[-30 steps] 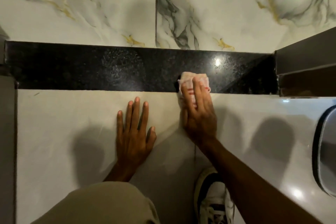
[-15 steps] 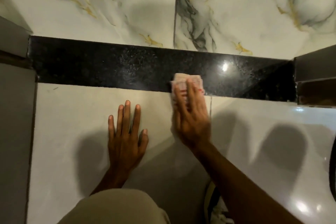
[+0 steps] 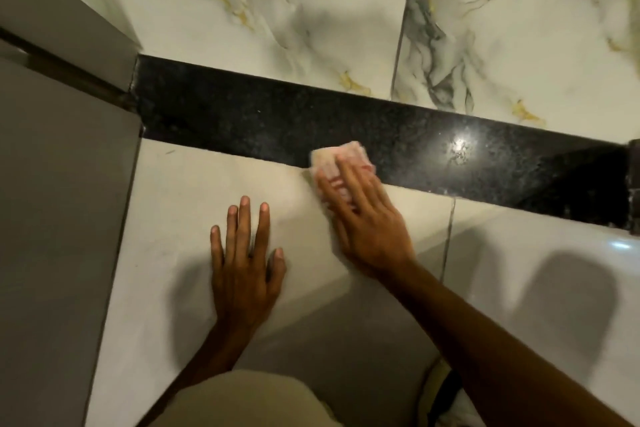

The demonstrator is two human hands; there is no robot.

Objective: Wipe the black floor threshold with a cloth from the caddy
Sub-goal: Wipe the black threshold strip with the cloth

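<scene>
Compared with a second ago, the right hand point(image 3: 360, 215) and its cloth point(image 3: 337, 163) have slid leftward along the black threshold point(image 3: 225, 118), away from the bright reflection near the strip's right end, and more of the left door frame point(image 3: 62, 184) now shows.

The right hand lies flat with fingers together, pressing the folded pinkish-white cloth down; it pins the cloth under the fingers rather than closing around it. The cloth straddles the near edge of the threshold, part on the black stone and part on the pale floor tile point(image 3: 180, 218).

The left hand point(image 3: 242, 260) is open, palm down on that pale tile with fingers spread, holding nothing and apparently bracing the person's weight (it sits just left of the working hand, not touching it).

The threshold's long axis runs left to right across the view, sloping slightly down toward the right. Most of the strip that looks unwiped lies to the left of the cloth, stretching to the door frame, so the next stroke probably continues leftward along that axis. The right hand is the nearer one, already on the stone.

Beyond the strip is white marble-patterned tile point(image 3: 277, 28) with grey and gold veins. A knee in beige fabric point(image 3: 249, 399) fills the bottom edge. The caddy is not in view.
</scene>
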